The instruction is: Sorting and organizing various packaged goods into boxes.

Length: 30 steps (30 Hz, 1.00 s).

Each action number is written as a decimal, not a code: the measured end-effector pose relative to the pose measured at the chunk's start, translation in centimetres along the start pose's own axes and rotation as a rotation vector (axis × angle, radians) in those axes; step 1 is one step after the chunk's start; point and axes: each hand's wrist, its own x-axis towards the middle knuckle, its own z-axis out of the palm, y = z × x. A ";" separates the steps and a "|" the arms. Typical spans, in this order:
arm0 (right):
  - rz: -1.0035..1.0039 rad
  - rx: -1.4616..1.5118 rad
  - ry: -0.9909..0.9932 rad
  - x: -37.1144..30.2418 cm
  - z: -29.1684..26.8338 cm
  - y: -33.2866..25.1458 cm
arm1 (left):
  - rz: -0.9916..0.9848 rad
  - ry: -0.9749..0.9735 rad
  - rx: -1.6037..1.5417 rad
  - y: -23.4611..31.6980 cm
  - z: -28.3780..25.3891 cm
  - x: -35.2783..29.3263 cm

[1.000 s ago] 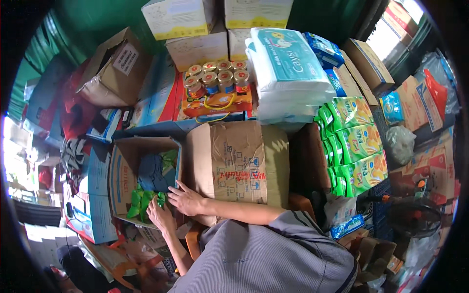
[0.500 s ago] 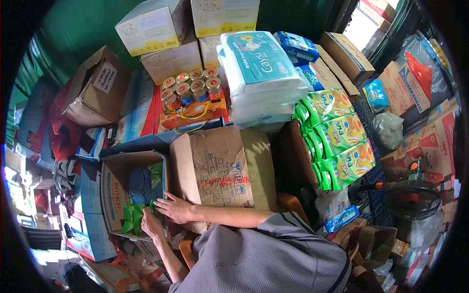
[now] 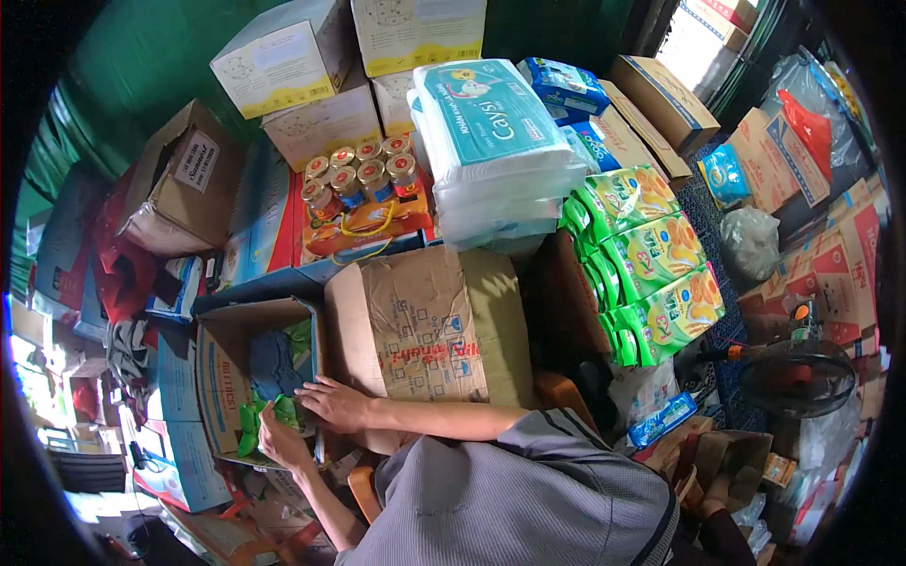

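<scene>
Both my hands are at an open cardboard box (image 3: 219,377) on the left. My left hand (image 3: 281,440) reaches in at the near side, its fingers closed on a crumpled green packet (image 3: 249,429). My right hand (image 3: 338,404) lies over the box's right edge with fingers stretched out, their tips beside the green packets. Farther back in the box are a dark blue cloth-like bundle (image 3: 271,362) and more green wrapping (image 3: 300,337). My fingers partly hide the packets.
A large taped carton (image 3: 425,321) stands right of the box. Behind are lidded jars (image 3: 373,174) and stacked white tissue packs (image 3: 495,123). Green snack packs (image 3: 651,255) and a black fan (image 3: 797,379) lie to the right. Another person's hand (image 3: 717,492) shows at lower right.
My left hand has shifted slightly left and down over the green packets. My right fingers have drawn back a little toward the box's edge. The other person's hand has come into clearer view.
</scene>
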 end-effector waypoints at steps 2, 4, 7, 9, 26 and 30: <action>0.003 0.055 0.016 0.0 -0.3 -0.1 | -0.059 -0.003 -0.005 0.9 -1.5 1.0; 0.069 0.151 -0.023 0.0 -0.8 -0.5 | -0.020 0.140 -0.040 1.9 -3.3 2.2; 0.035 0.282 0.208 -0.6 -2.5 -1.4 | 0.003 0.308 -0.148 3.8 -5.9 4.1; -0.073 0.282 0.469 -0.7 -4.5 -1.8 | 0.061 0.400 -0.177 5.3 -7.6 5.3; 0.037 0.061 0.725 -15.9 -20.6 -1.8 | 0.692 0.299 -0.859 22.9 -10.3 8.6; 0.184 -0.062 0.844 -19.8 -21.7 -2.5 | 0.752 0.156 -1.033 26.1 -8.7 9.6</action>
